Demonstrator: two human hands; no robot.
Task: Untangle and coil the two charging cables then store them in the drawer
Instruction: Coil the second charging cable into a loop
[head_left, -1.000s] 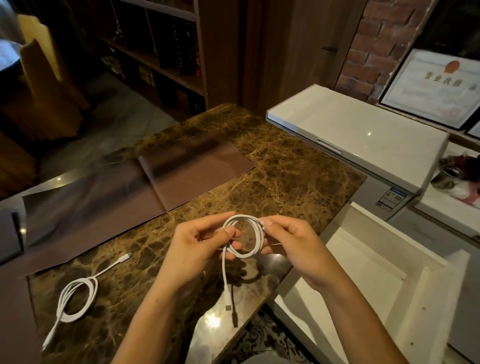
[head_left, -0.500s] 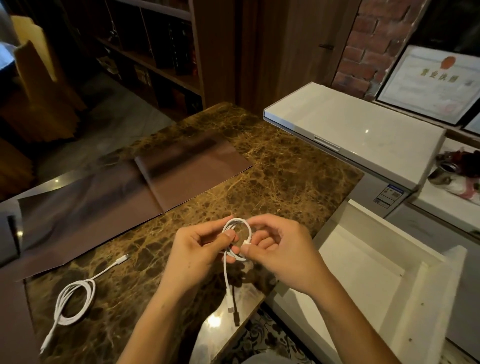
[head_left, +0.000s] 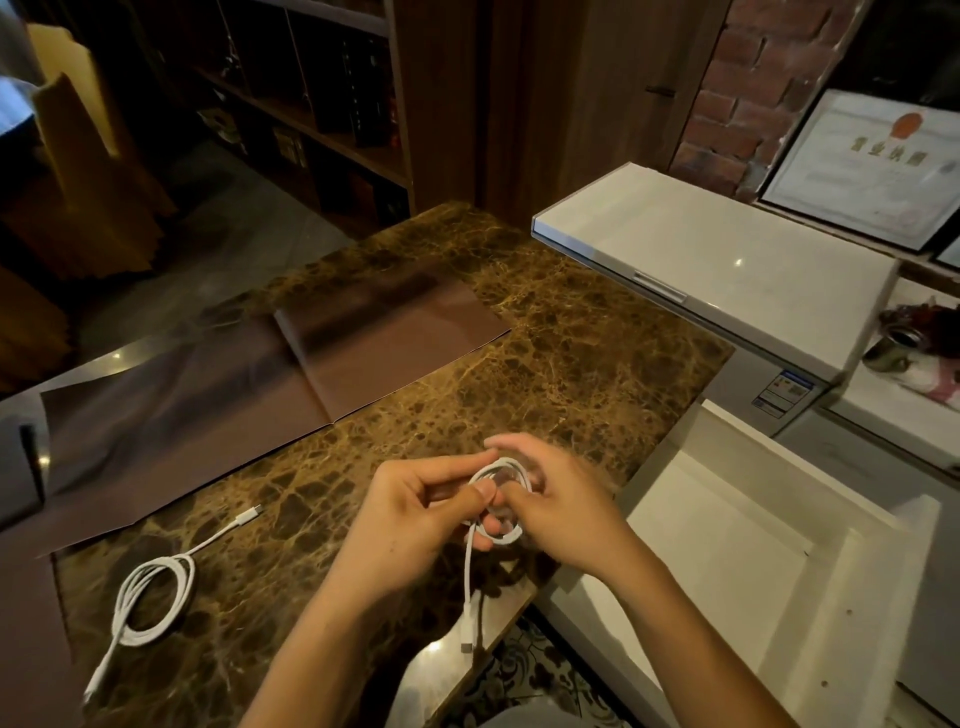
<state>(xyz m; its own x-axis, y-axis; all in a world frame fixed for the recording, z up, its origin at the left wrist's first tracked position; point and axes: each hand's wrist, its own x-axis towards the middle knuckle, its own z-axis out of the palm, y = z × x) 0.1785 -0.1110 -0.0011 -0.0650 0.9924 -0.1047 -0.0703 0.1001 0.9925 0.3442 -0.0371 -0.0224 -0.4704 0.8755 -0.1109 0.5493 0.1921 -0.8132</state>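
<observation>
Coil shrinks between the hands

The right hand (head_left: 563, 512) now curls over the cable (head_left: 500, 506), whose loop is smaller and tighter than before.

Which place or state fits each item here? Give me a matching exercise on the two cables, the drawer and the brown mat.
Items:
1. Cable in hands
2. Cable on countertop
3. Drawer
4. Brown mat

States:
A. Pulled open, nothing seen inside
B. Loosely coiled, lying left of the hands, untouched
C. Spread flat on the marble, far side
D. Looped between left hand and right hand, plug end dangling

Pairs: 1-D, 2-B, 3-A, 4-C
</observation>
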